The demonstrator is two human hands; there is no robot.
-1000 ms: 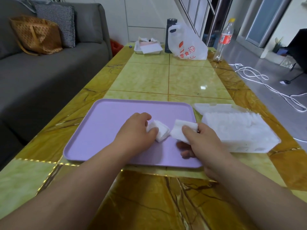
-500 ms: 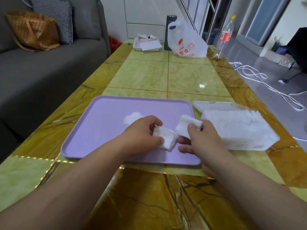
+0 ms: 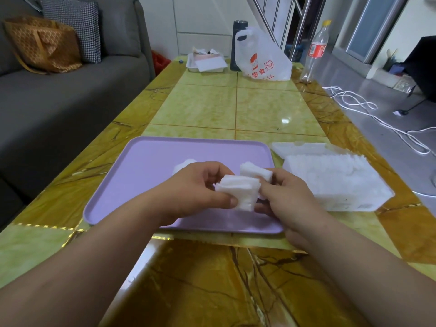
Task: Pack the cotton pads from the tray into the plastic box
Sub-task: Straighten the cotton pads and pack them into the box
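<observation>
- Far left, a grey sofa [image 3: 70,102] runs along the table, with a brown patterned bag [image 3: 42,43] and a houndstooth cushion [image 3: 73,27] on its seat.
- The table [image 3: 200,107] is glossy, with green-yellow tiles in the middle and a brown veined border.
- On its near half sits the purple tray [image 3: 141,166], and a loose cotton pad [image 3: 182,165] lies on it, peeking out behind the left hand.
- Above the tray, the left hand [image 3: 195,192] grips the front stack of cotton pads [image 3: 238,192], thumb on the near edge and fingers curled over the top.
- The hands are close together here: the right hand [image 3: 287,197] touches that stack's right edge.
- The right hand also pinches a second stack of cotton pads [image 3: 256,173], held higher and just behind the first.
- Right of the tray is the plastic box [image 3: 349,204], packed with a row of white pads [image 3: 330,175]. Its lid [image 3: 295,147] lies open on the far side.
- At the far end of the table are a small white tray [image 3: 206,63] holding papers, a dark flask [image 3: 237,46] and a white plastic bag [image 3: 262,57] with red print.
- At the table's far right corner stands a clear bottle [image 3: 315,50] with a red label and a yellow cap.
- Behind that, a metal stair railing [image 3: 283,20] rises.
- Far right, a white cable [image 3: 354,102] loops across the grey floor [image 3: 389,138].
</observation>
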